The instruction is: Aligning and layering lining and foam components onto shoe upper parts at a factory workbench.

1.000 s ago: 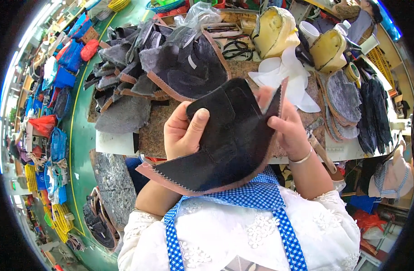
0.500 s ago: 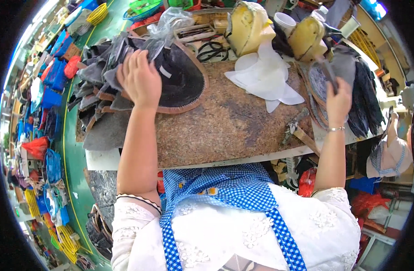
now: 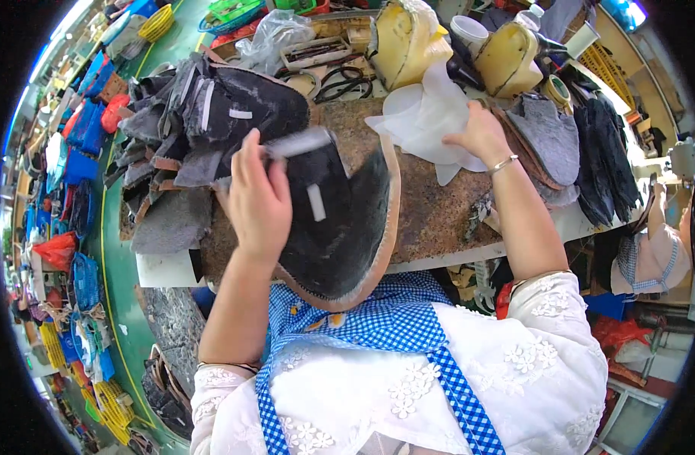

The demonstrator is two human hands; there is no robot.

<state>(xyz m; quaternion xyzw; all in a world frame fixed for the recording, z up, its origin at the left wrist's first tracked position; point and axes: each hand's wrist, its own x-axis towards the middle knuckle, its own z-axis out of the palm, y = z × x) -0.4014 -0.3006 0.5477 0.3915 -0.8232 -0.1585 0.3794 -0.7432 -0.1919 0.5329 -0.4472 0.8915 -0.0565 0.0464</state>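
My left hand grips the left edge of a black, curved lined piece with a tan fleecy rim and white strips, perhaps a shoe upper. It is tilted up over the board's front edge and hangs over my apron. My right hand rests over the right side of some thin, translucent white sheets, thumb and fingers apart; its fingertips are partly hidden. Left of these lies a heap of similar black and grey fleecy pieces, beyond my left hand.
Two yellowed vessels stand at the back of the worn brown board. Black-handled scissors lie near them. At the right are grey fleecy pieces and black strips. Baskets line the green floor at the left.
My left hand has brought a black piece off the heap toward me. My right hand no longer holds the dark tool and has moved left onto the white sheets.
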